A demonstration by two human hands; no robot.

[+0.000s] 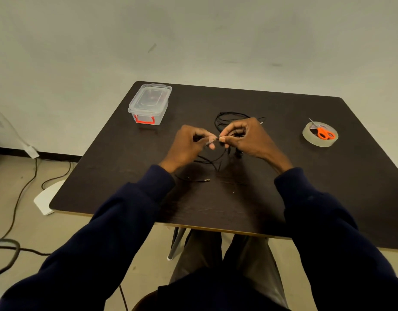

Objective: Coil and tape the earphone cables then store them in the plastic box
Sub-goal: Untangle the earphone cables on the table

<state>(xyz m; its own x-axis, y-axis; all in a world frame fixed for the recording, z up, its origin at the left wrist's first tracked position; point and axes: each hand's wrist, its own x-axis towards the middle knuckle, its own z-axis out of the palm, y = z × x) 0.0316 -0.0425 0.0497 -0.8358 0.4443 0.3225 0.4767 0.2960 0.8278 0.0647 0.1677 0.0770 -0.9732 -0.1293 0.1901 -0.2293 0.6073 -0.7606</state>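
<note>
Pinching fingertips of the left hand (189,143) and the right hand (247,136) meet over the middle of the dark table (238,209), each gripping a strand of the black earphone cable (229,113). Its loops lie on the tabletop behind the right hand and trail nearer, ending in a jack plug (206,180). A lidded clear plastic box (150,104) with a red latch stands far left, well apart, and orange scissors (324,133) rest on a tape roll (314,141) far right.
</note>
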